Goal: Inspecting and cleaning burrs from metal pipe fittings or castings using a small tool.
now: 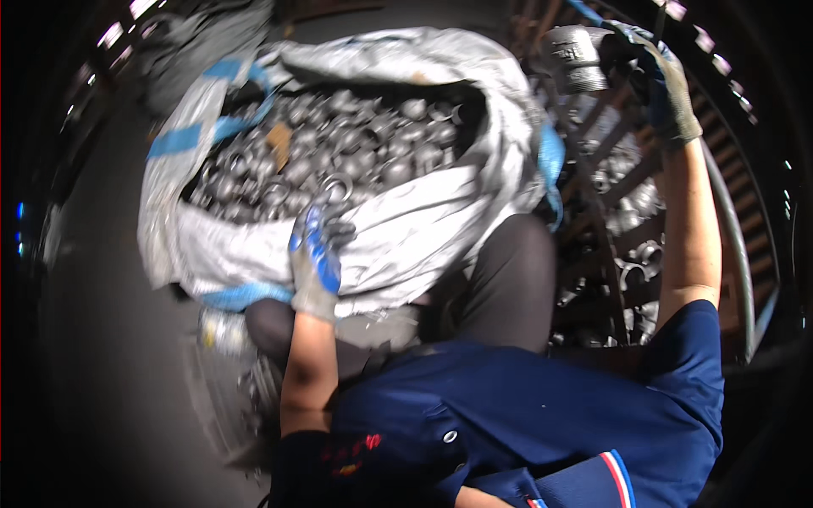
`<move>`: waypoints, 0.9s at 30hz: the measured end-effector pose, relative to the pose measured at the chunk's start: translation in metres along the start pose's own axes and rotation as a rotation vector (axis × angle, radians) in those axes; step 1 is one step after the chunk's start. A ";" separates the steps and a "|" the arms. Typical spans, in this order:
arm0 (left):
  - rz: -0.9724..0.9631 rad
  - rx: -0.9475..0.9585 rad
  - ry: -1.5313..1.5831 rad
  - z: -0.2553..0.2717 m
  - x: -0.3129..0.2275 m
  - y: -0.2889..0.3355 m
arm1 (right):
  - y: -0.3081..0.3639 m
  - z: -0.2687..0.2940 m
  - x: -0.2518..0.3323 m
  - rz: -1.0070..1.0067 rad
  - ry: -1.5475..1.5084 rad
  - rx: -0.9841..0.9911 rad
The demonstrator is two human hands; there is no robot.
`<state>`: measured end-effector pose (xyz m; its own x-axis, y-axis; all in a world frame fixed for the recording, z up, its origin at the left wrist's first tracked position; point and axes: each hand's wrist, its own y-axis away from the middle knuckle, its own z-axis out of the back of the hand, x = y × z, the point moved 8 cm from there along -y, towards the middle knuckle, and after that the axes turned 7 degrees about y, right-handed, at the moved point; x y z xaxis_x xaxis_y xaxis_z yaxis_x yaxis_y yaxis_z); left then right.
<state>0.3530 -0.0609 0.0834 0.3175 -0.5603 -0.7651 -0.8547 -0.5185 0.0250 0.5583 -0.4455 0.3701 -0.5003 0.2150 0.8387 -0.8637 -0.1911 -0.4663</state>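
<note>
Raised at the upper right, my right hand [662, 80], in a grey and blue work glove, is closed round a grey metal pipe fitting [576, 57]. The fitting has a wide, ribbed cylindrical end; its other end is hidden behind my fingers. My left hand [317, 258], in a blue-coated glove, lies over the near edge of a big white woven bulk bag [406, 224]. Its fingers are apart and point into the bag. Just beyond the fingertips sits a ring-shaped fitting [337, 188], among a heap of grey metal fittings [339, 144]. Contact with it is unclear.
On the right stands a barred metal crate [605, 229] with more fittings [631, 207] inside, and a curved metal rail [735, 245] beside it. Blue straps [182, 140] hang on the bag. A brown scrap [279, 144] lies on the heap. My knees [512, 284] press close to the bag.
</note>
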 end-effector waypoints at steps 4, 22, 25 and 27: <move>0.060 0.300 0.057 -0.058 0.017 0.003 | 0.028 0.015 0.006 0.046 0.007 -0.020; 0.111 0.628 -0.323 -0.078 0.037 0.039 | 0.138 -0.238 -0.049 0.627 0.280 0.764; 0.517 0.334 0.109 -0.052 0.077 0.047 | 0.147 -0.254 -0.056 0.619 0.341 0.806; 0.161 0.492 -0.359 -0.058 0.063 0.046 | 0.144 -0.250 -0.056 0.460 0.150 0.774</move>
<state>0.3572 -0.1579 0.0736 0.0842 -0.3103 -0.9469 -0.9963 -0.0402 -0.0754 0.4468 -0.2451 0.1860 -0.8350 0.0705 0.5456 -0.3225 -0.8663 -0.3816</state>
